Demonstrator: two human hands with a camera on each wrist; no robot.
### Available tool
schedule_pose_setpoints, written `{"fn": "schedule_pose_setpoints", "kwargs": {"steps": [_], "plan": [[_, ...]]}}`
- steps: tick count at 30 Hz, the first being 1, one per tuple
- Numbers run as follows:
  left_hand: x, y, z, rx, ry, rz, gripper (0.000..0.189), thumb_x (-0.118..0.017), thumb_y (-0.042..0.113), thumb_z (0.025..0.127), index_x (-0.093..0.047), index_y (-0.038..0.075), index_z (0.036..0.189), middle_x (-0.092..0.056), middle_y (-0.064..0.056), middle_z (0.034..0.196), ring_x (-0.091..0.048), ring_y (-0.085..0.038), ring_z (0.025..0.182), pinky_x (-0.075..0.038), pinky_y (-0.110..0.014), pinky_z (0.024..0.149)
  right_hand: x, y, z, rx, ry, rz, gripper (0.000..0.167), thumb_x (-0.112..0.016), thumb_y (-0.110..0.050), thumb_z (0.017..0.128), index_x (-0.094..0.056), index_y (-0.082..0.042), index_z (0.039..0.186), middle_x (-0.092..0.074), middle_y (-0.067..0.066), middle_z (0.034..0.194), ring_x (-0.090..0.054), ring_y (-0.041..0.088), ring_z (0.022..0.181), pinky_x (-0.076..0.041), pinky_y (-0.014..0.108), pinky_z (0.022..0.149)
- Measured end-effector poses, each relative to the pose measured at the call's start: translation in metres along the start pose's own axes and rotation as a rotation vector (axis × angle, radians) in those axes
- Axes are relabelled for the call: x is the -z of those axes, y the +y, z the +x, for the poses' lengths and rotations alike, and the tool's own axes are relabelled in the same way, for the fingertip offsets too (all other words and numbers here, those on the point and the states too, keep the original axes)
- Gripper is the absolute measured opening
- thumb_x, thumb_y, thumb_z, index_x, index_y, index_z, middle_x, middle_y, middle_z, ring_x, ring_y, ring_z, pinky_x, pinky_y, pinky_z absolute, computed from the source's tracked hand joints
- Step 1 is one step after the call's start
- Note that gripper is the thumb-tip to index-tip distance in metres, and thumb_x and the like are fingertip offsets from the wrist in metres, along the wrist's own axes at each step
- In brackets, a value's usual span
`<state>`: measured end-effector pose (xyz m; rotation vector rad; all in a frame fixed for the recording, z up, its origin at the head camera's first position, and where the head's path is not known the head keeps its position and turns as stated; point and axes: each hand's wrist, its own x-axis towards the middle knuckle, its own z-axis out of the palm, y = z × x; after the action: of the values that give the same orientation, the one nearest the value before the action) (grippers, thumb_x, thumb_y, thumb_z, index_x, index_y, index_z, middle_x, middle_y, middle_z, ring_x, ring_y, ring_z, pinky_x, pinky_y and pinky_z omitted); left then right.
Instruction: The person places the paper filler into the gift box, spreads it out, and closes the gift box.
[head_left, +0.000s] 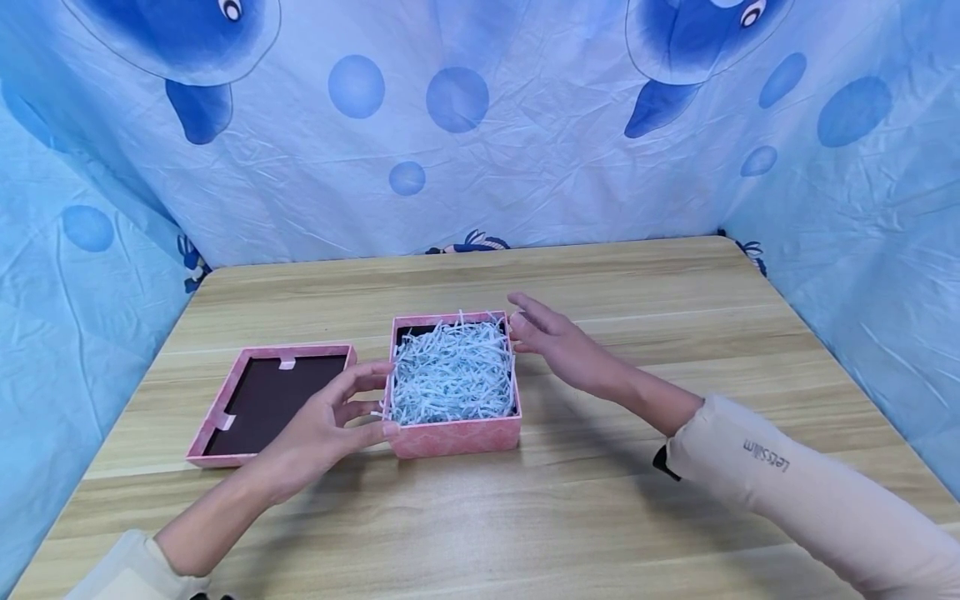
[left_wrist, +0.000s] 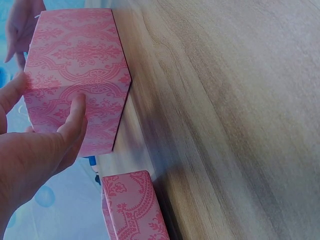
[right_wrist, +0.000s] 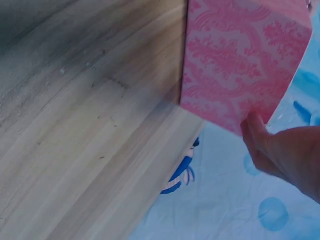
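In the head view, a pink patterned box [head_left: 457,439] stands uncovered on the table, filled with pale blue shredded paper [head_left: 453,371]. My left hand [head_left: 330,421] is at the box's left wall, thumb by the near left corner and fingers spread along the side. On the opposite side, my right hand [head_left: 558,346] is at the far right part of the rim with loosely extended fingers. The left wrist view shows left fingertips against the patterned wall [left_wrist: 77,60]. From the right wrist, a finger of the right hand [right_wrist: 285,150] meets the box wall [right_wrist: 235,65] near its edge.
Left of the box lies its pink lid [head_left: 285,396], dark inside facing up, with small white tabs; my left hand partly covers it. The wood-grain table [head_left: 600,517] backs onto a blue fabric curtain [head_left: 525,192] with whale and bubble prints.
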<state>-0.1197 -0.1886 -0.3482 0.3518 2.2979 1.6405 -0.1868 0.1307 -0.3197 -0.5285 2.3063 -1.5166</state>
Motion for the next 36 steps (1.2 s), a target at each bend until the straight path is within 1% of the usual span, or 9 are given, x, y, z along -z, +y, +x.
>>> {"fn": "schedule_pose_setpoints", "kwargs": {"steps": [5, 8, 13, 18, 20, 24, 28, 31, 36], "plan": [[0.0, 0.0, 0.0, 0.005, 0.004, 0.007, 0.071, -0.077, 0.025, 0.083, -0.039, 0.019, 0.143, -0.044, -0.009, 0.139, -0.05, -0.033, 0.123, -0.051, -0.028, 0.088, -0.011, -0.006, -0.006, 0.057, 0.061, -0.127, 0.061, -0.04, -0.043, 0.103, -0.021, -0.015, 0.154, -0.041, 0.011, 0.148, -0.043, 0.028, 0.132, -0.034, 0.047, 0.108], [0.0, 0.0, 0.0, 0.012, 0.009, 0.005, 0.072, -0.077, 0.025, 0.082, -0.039, 0.019, 0.143, -0.044, -0.008, 0.139, -0.05, -0.032, 0.123, -0.051, -0.028, 0.088, -0.016, -0.008, -0.008, 0.088, 0.069, -0.188, 0.062, -0.041, -0.044, 0.102, -0.022, -0.016, 0.154, -0.035, 0.006, 0.152, -0.036, 0.024, 0.138, -0.031, 0.045, 0.11], [-0.001, -0.001, -0.001, 0.023, 0.008, 0.01, 0.072, -0.077, 0.026, 0.082, -0.04, 0.021, 0.143, -0.044, -0.008, 0.138, -0.05, -0.033, 0.123, -0.051, -0.029, 0.088, -0.024, -0.009, -0.01, 0.096, 0.075, -0.297, 0.061, -0.042, -0.044, 0.102, -0.024, -0.016, 0.153, -0.029, 0.002, 0.155, -0.026, 0.02, 0.142, -0.026, 0.046, 0.113], [0.0, -0.002, -0.001, 0.015, 0.001, -0.013, 0.071, -0.077, 0.024, 0.083, -0.039, 0.021, 0.143, -0.043, -0.007, 0.139, -0.05, -0.032, 0.123, -0.051, -0.029, 0.088, -0.033, -0.009, -0.011, 0.119, 0.068, -0.387, 0.062, -0.046, -0.042, 0.1, -0.024, -0.016, 0.153, -0.029, 0.005, 0.154, -0.026, 0.022, 0.141, -0.03, 0.05, 0.11], [0.0, -0.002, -0.001, 0.015, 0.001, -0.018, 0.072, -0.077, 0.024, 0.083, -0.039, 0.021, 0.144, -0.043, -0.007, 0.139, -0.05, -0.032, 0.124, -0.051, -0.029, 0.088, -0.035, -0.009, -0.011, 0.15, 0.064, -0.42, 0.063, -0.046, -0.04, 0.101, -0.024, -0.015, 0.153, -0.03, 0.008, 0.153, -0.027, 0.023, 0.14, -0.031, 0.049, 0.11], [0.001, -0.001, 0.0, 0.018, 0.003, -0.002, 0.071, -0.077, 0.025, 0.083, -0.039, 0.021, 0.143, -0.044, -0.007, 0.138, -0.051, -0.032, 0.123, -0.051, -0.028, 0.089, -0.04, -0.009, -0.009, 0.178, 0.027, -0.484, 0.063, -0.044, -0.041, 0.101, -0.021, -0.015, 0.154, -0.026, 0.008, 0.156, -0.024, 0.024, 0.143, -0.026, 0.048, 0.112], [0.0, 0.0, 0.0, 0.009, -0.002, 0.002, 0.07, -0.076, 0.025, 0.084, -0.039, 0.02, 0.143, -0.044, -0.009, 0.138, -0.051, -0.032, 0.122, -0.05, -0.028, 0.089, -0.047, -0.014, -0.004, 0.174, -0.041, -0.589, 0.066, -0.045, -0.043, 0.101, -0.02, -0.014, 0.154, -0.025, 0.004, 0.157, -0.02, 0.024, 0.145, -0.012, 0.045, 0.117], [0.0, 0.0, 0.0, -0.005, -0.005, 0.005, 0.069, -0.075, 0.023, 0.085, -0.039, 0.018, 0.143, -0.044, -0.01, 0.138, -0.051, -0.033, 0.122, -0.05, -0.027, 0.089, -0.052, -0.019, 0.0, 0.185, -0.093, -0.673, 0.068, -0.049, -0.043, 0.099, -0.021, -0.013, 0.154, -0.026, 0.005, 0.157, -0.02, 0.023, 0.145, -0.005, 0.044, 0.117], [0.0, 0.0, 0.0, -0.011, -0.007, 0.008, 0.068, -0.075, 0.022, 0.085, -0.039, 0.018, 0.143, -0.044, -0.01, 0.139, -0.051, -0.033, 0.122, -0.051, -0.027, 0.087, -0.061, -0.024, 0.007, 0.192, -0.175, -0.76, 0.073, -0.05, -0.048, 0.097, -0.018, -0.017, 0.155, -0.019, 0.009, 0.159, -0.018, 0.026, 0.146, -0.017, 0.046, 0.116]]}}
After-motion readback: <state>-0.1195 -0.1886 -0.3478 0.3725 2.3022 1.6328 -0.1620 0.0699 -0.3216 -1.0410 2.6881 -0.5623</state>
